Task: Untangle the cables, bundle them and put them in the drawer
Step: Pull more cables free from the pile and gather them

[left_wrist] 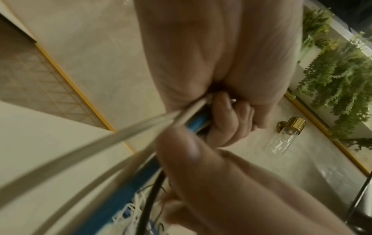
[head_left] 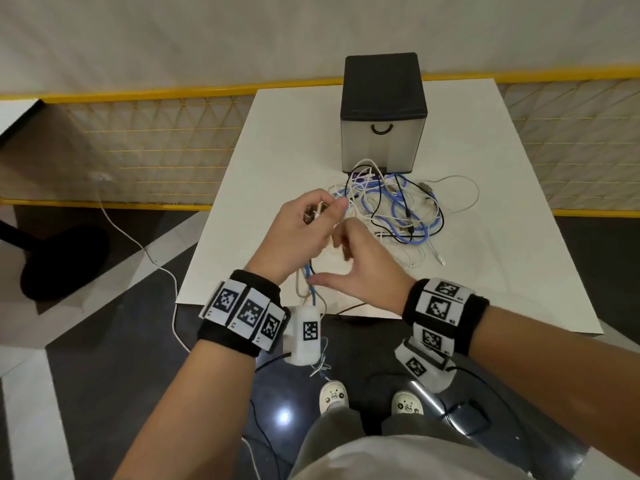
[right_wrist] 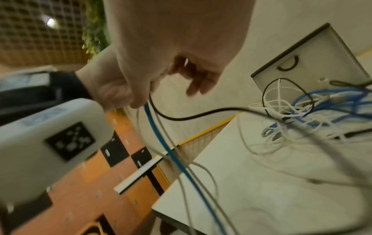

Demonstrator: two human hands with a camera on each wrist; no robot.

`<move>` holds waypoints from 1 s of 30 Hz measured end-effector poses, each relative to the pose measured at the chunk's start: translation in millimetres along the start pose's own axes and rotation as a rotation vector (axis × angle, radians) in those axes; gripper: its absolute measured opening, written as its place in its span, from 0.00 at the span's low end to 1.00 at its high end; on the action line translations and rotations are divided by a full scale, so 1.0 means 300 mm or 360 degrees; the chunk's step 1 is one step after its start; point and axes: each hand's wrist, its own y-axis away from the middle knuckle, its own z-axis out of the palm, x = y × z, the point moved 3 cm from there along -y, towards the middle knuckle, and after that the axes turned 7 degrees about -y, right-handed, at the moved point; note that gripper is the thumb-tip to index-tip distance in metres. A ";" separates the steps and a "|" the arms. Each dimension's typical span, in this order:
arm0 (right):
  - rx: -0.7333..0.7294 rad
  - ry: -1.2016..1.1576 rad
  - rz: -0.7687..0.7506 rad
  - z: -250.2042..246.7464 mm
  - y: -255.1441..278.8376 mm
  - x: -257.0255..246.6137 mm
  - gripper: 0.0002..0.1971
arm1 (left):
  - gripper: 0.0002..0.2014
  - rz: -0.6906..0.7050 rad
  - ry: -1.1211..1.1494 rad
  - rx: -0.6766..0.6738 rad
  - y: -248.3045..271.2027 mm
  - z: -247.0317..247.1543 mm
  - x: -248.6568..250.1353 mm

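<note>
A tangle of white, blue and black cables lies on the white table in front of a small drawer unit whose drawer is closed. My left hand is raised over the table's near left part and grips several cable ends; white, blue and black strands hang from its fist. My right hand is just beside it with blurred, loosely spread fingers. Its thumb lies against the hanging strands. The tangle sits against the drawer front.
A yellow mesh fence runs behind and left of the table. A white cord trails over the floor to the left, near a black stand base. My shoes stand at the table's near edge.
</note>
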 end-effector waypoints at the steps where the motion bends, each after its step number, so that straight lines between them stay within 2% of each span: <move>1: -0.0062 -0.0135 0.0021 0.016 -0.019 -0.007 0.25 | 0.14 0.0001 0.0107 -0.0012 0.005 0.015 0.008; 4: -0.0448 -0.0412 0.0083 0.100 -0.013 -0.036 0.09 | 0.17 0.0049 0.0305 0.0007 0.012 0.039 0.041; 8: -0.0497 -0.0420 0.0236 0.145 0.041 0.023 0.07 | 0.18 0.0182 0.0545 0.0237 0.001 -0.014 0.089; 9: -0.0551 -0.0387 0.0332 0.153 0.064 0.066 0.07 | 0.18 0.0202 0.0612 0.0302 -0.003 -0.038 0.103; 11: -0.0685 -0.0235 0.0521 0.160 0.111 0.155 0.11 | 0.19 0.0244 0.0708 0.0415 -0.012 -0.083 0.130; 13: -0.0811 -0.0075 0.0580 0.173 0.156 0.238 0.10 | 0.19 0.0283 0.0728 0.0464 -0.016 -0.111 0.153; 17: -0.1007 0.0164 0.0460 0.151 0.155 0.274 0.11 | 0.19 0.0220 0.0639 0.0402 -0.015 -0.098 0.137; 22: -0.0900 -0.0057 0.0372 0.108 0.095 0.221 0.06 | 0.19 0.0178 0.0568 0.0260 -0.004 -0.039 0.098; 27: -0.0973 0.0017 0.0547 0.174 0.147 0.286 0.10 | 0.19 0.0291 0.0681 0.0319 -0.006 -0.022 0.150; 30: -0.1126 0.0116 0.0519 0.151 0.174 0.308 0.10 | 0.19 0.0354 0.0647 0.0286 -0.012 -0.026 0.170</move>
